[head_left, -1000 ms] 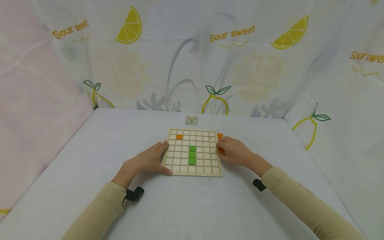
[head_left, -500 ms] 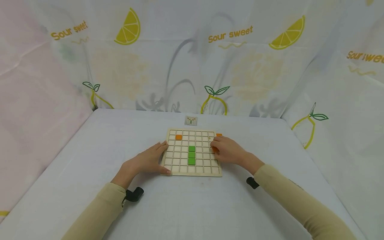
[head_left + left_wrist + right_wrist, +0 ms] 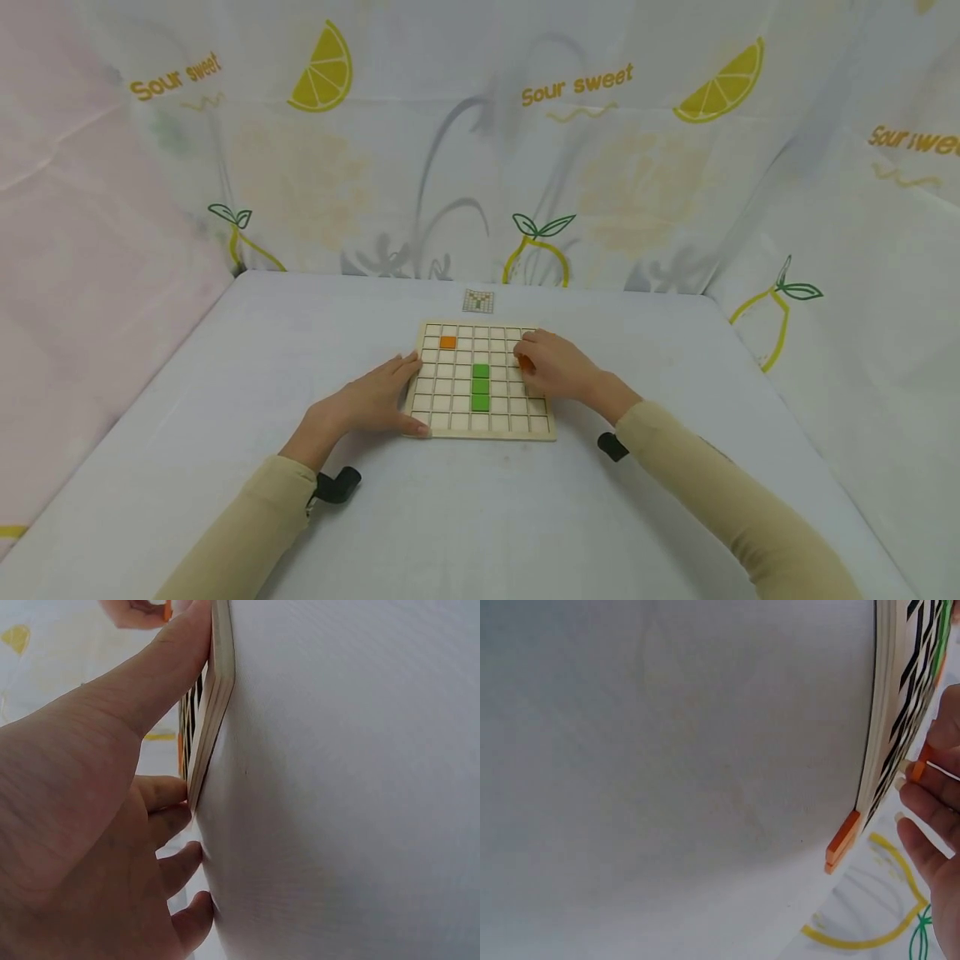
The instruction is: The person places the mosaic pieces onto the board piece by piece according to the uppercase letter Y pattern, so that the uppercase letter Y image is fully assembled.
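Nearest: beige sleeves on both arms, a black piece at each wrist, white-covered worktop underneath. Left hand spread wide at the left side of the wooden grid board, thumb on the near-left corner, fingers along the left edge. Board lies flat on the worktop, roughly centred. Three green tiles in its middle column, end to end; nearest row of that column is bare. Right hand over the board's right part, narrow, pinching an orange tile between thumb and fingers; can't tell if the tile touches the board. Placed orange piece sits in second row from the far edge, second column from the left. Two loose orange pieces just beside the board's right edge, per right wrist view. Small printed card beyond the board. Farthest: lemon-print cloth.
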The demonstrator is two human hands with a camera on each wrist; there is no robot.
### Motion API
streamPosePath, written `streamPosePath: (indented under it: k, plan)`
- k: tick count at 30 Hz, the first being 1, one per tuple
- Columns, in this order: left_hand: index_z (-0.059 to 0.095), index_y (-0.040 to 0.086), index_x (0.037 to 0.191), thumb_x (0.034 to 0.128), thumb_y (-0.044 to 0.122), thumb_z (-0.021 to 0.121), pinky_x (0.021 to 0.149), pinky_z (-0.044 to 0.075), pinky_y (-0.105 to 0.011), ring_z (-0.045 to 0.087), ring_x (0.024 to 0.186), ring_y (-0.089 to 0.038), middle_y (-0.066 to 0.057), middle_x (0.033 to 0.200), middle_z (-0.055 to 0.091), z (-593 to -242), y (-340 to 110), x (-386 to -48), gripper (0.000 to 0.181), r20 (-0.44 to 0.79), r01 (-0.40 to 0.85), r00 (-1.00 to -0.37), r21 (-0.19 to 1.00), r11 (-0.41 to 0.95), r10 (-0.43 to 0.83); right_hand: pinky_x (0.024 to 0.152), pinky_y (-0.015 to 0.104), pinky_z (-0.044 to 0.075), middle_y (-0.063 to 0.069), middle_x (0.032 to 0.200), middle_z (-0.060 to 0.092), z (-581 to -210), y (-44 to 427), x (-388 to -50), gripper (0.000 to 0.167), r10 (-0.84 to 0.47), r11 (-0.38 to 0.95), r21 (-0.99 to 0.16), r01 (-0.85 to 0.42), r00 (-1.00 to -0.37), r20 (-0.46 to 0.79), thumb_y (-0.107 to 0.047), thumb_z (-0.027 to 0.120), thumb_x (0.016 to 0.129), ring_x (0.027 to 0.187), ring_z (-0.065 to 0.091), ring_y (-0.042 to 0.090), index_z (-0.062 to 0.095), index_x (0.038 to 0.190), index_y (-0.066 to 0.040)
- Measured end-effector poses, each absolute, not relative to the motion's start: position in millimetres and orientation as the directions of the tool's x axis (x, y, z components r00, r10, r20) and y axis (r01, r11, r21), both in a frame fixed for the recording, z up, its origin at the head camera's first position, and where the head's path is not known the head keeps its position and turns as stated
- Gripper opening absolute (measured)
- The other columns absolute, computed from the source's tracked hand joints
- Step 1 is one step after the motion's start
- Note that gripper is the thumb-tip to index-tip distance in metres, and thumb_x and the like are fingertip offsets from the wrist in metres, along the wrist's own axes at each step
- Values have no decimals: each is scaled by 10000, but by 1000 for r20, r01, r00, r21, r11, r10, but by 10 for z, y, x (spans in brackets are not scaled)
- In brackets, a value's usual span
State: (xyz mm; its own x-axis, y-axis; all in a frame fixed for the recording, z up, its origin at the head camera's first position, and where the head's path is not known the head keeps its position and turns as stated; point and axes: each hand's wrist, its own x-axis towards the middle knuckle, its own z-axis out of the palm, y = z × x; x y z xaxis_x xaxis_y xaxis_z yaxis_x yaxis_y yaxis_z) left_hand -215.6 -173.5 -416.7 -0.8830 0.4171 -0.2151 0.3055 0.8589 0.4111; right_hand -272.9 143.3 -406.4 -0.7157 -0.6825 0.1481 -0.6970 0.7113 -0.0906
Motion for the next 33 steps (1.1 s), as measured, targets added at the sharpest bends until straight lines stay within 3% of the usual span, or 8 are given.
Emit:
streamPosePath:
  k: [6, 19, 33]
  plan:
    - [204, 65, 1587, 718, 637, 793, 1231, 229, -559, 122, 1550, -373, -106, 1682, 134, -4159, -1729, -2147, 1196, -213, 301, -885, 416, 858, 414, 719, 293, 447, 6, 871, 580, -4059, 1394, -2788, 112, -677, 717, -102, -689, -724, 134, -63, 624, 875, 806, 493, 162, 663, 979, -81]
    - [209, 68, 1587, 715, 655, 783, 1234, 232, -549, 135, 1550, -367, -100, 1683, 135, -4181, -1737, -2152, 1198, -205, 314, -883, 411, 856, 422, 805, 302, 506, 15, 985, 633, -4102, 1270, -2841, 165, -668, 722, -134, -679, -734, 124, -61, 599, 892, 942, 563, 181, 672, 1038, -84]
    - [212, 54, 1583, 714, 645, 791, 1227, 235, -563, 139, 1545, -383, -114, 1680, 143, -4172, -1745, -2143, 1201, -203, 304, -888, 415, 857, 413, 806, 307, 505, 33, 981, 651, -4067, 1129, -2911, 157, -687, 698, -135, -704, -710, 151, -87, 609, 902, 917, 564, 190, 682, 1040, -71]
